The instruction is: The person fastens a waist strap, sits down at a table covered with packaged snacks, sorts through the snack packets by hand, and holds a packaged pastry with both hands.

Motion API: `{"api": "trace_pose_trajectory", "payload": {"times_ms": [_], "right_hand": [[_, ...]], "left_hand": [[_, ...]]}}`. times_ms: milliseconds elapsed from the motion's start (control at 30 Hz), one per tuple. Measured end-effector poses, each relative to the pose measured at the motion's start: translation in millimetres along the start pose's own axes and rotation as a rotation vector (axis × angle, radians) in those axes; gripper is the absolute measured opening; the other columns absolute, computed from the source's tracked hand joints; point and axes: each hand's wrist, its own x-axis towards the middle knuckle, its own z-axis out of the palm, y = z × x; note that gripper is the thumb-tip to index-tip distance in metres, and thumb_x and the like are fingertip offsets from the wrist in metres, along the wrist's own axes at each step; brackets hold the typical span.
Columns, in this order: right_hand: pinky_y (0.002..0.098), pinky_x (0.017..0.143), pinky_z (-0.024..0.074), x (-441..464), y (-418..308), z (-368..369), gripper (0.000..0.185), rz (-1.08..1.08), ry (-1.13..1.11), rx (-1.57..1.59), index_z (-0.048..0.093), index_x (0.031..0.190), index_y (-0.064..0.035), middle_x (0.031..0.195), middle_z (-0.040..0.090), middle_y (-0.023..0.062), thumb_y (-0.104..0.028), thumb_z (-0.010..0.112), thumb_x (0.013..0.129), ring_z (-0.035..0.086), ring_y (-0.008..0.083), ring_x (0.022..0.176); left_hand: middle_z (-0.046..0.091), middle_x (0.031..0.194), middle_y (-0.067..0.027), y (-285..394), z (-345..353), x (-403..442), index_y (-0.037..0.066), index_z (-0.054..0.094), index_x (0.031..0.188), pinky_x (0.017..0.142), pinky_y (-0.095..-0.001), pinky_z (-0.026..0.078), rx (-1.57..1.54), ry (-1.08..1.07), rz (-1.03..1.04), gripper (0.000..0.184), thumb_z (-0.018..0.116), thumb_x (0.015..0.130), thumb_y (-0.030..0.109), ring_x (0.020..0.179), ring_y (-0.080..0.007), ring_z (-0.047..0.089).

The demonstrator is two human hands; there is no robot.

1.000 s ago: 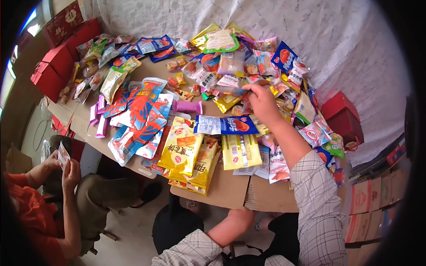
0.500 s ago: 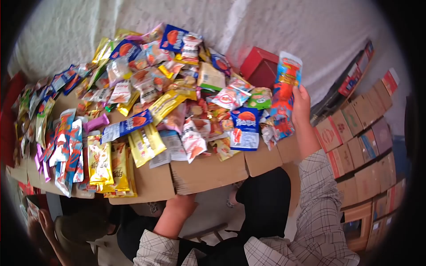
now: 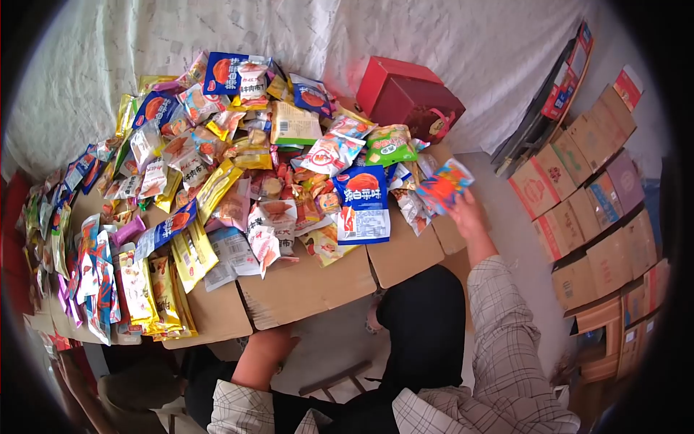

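My right hand (image 3: 467,215) grips a blue-and-red snack packet (image 3: 446,186) by its lower end, at the right side of the pile. Close by lie a green snack bag (image 3: 391,145) and a large blue-and-white snack bag (image 3: 362,205). My left hand (image 3: 280,341) is low, by the front edge of the cardboard-covered table (image 3: 303,289); its fingers are hidden. Along the left front, yellow snack packets (image 3: 165,296) lie side by side, next to blue-and-red packets (image 3: 97,275) like the one in my right hand.
Mixed small snacks are heaped across the table. A dark red gift box (image 3: 416,105) stands behind the pile at the right. Stacked cardboard boxes (image 3: 578,210) line the right side. At the lower left, another person's arm (image 3: 76,383) shows.
The blue-and-red packet in my right hand has gone from upright to tilted and lower, and more of the gift box shows. The view has shifted to the right.
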Motion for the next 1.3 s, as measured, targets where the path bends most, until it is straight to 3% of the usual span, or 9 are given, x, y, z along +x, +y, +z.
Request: {"api": "trace_pose_trajectory", "payload": {"times_ms": [167,233,300,567,633,833,1067,1133,1300], "right_hand": [[0.039,0.092,0.0505,8.3,26.5,18.5,0.045,0.088,0.004,-0.248,0.047,0.149,-0.0093,0.133,0.061,0.0086,-0.015,0.052,0.105,0.061,0.0196,0.118],[0.0288,0.092,0.0488,8.3,27.2,15.7,0.04,0.005,-0.106,-0.497,0.056,0.142,-0.0062,0.122,0.065,0.0067,-0.015,0.055,0.103,0.059,0.0128,0.111],[0.028,0.094,0.047,26.2,48.2,2.3,0.035,-0.226,-0.141,-0.536,0.062,0.134,-0.0041,0.122,0.065,0.0068,-0.017,0.056,0.103,0.059,0.014,0.111],[0.0322,0.103,0.0452,56.8,66.5,-30.3,0.033,-0.411,-0.062,-0.645,0.061,0.13,0.0019,0.128,0.066,0.012,-0.015,0.056,0.102,0.06,0.0203,0.118],[0.0266,0.087,0.0487,70.7,75.4,-27.7,0.038,-0.479,-0.081,-0.534,0.057,0.136,-0.0003,0.112,0.065,0.004,-0.019,0.055,0.104,0.059,0.0109,0.099],[0.0275,0.086,0.0508,-8.6,-13.7,80.6,0.035,-0.653,-0.295,-0.616,0.058,0.134,-0.0012,0.113,0.065,0.0074,-0.014,0.057,0.102,0.061,0.0126,0.098],[0.0353,0.091,0.0518,-142.8,-106.4,213.3,0.033,-1.06,-0.697,-0.91,0.064,0.124,-0.0001,0.121,0.064,0.0161,-0.009,0.063,0.093,0.065,0.0275,0.106],[0.0406,0.095,0.0504,-157.9,-112.3,244.7,0.029,-1.173,-0.837,-0.881,0.067,0.117,-0.0012,0.119,0.065,0.017,-0.009,0.066,0.09,0.062,0.0351,0.111],[0.0427,0.101,0.0472,-152.7,-106.6,303.6,0.032,-1.263,-0.975,-0.997,0.067,0.119,-0.0021,0.123,0.065,0.0145,-0.009,0.067,0.087,0.059,0.0332,0.117]], "left_hand": [[0.038,0.157,-0.0188,-8.7,5.7,6.1,0.008,0.043,0.15,0.121,-0.0459,0.025,0.007,-0.002,-0.02,0.076,0.067,0.087,0.044,0.148,-0.0373,0.03],[0.039,0.156,-0.0194,-0.7,2.1,10.7,0.006,0.045,0.148,0.121,-0.0464,0.026,-0.014,-0.012,-0.009,0.075,0.068,0.086,0.041,0.147,-0.0381,0.032],[0.041,0.154,-0.0197,3.1,4.6,12.6,0.006,0.047,0.147,0.121,-0.0467,0.027,0.027,0.048,-0.012,0.073,0.069,0.086,0.04,0.146,-0.0385,0.033],[0.05,0.147,-0.0172,5.7,-5.2,13.6,0.008,0.054,0.141,0.117,-0.0474,0.032,-0.085,0.203,0.019,0.063,0.069,0.089,0.039,0.139,-0.0365,0.043],[0.048,0.15,-0.0156,6.6,-16.4,15.0,0.01,0.051,0.144,0.117,-0.0465,0.032,-0.213,0.132,0.016,0.059,0.061,0.095,0.043,0.14,-0.0352,0.042],[0.043,0.155,-0.0149,-5.3,2.8,10.3,0.016,0.04,0.152,0.119,-0.0432,0.029,-0.354,0.223,-0.176,0.065,0.038,0.102,0.058,0.145,-0.0342,0.037],[0.044,0.154,-0.0168,-2.4,-13.7,2.6,0.012,0.045,0.148,0.116,-0.0447,0.035,-0.719,0.228,-0.09,0.059,0.048,0.102,0.05,0.143,-0.0371,0.039],[0.051,0.146,-0.0154,3.0,-19.6,-2.8,0.013,0.051,0.142,0.11,-0.0462,0.041,-0.498,0.382,-0.059,0.053,0.054,0.1,0.046,0.135,-0.0372,0.048],[0.06,0.133,-0.0122,-11.2,-8.8,1.7,0.015,0.06,0.132,0.102,-0.0481,0.047,-0.189,0.754,0.124,0.045,0.059,0.097,0.044,0.122,-0.0361,0.057]]}}
